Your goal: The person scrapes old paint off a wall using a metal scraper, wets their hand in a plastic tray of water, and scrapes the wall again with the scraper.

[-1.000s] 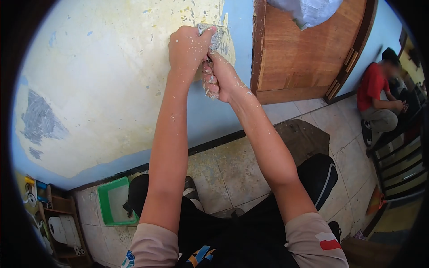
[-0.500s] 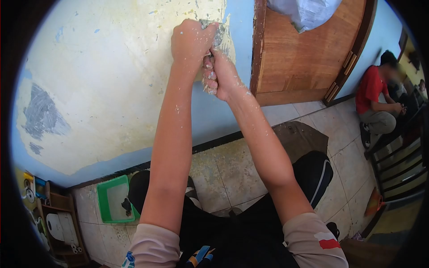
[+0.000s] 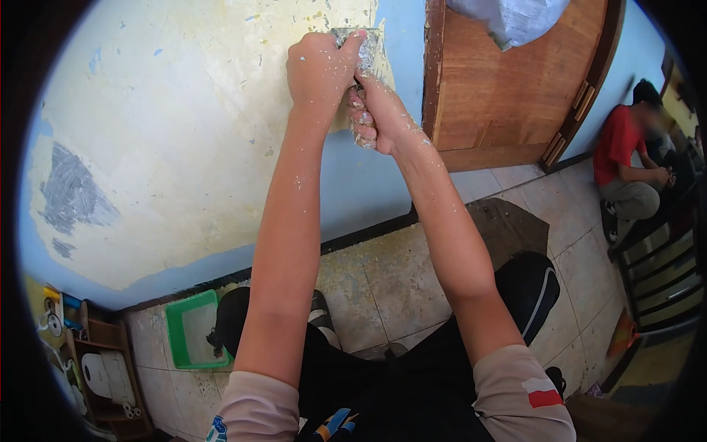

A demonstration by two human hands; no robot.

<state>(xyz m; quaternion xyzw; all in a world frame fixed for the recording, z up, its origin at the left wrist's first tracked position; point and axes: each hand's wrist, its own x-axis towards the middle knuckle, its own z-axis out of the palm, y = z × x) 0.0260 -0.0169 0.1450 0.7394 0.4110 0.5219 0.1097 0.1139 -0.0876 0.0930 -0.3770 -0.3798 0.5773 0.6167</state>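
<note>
My left hand (image 3: 322, 70) grips a flat scraper blade (image 3: 370, 50) from its left side, thumb on the blade face. Below it, my right hand (image 3: 379, 118) is wrapped round the lower part of the tool, whose handle is hidden by the fingers. Pale flakes cling to the blade, both hands and the forearms. The blade lies against the wall (image 3: 191, 140), near the border between peeled cream surface and blue paint. A grey scraped patch (image 3: 72, 191) marks the wall's left part.
A wooden door (image 3: 508, 96) has a white bag (image 3: 512, 18) in front. A green basin (image 3: 177, 335) and a shelf (image 3: 103, 331) stand at lower left. A brown mat (image 3: 508, 228) lies on the tiles. A person in red (image 3: 618, 147) crouches at right, beside a black railing (image 3: 666, 272).
Both hands and the scraper have shifted slightly right along the wall. More flakes show on the blade. The view has moved a little.
</note>
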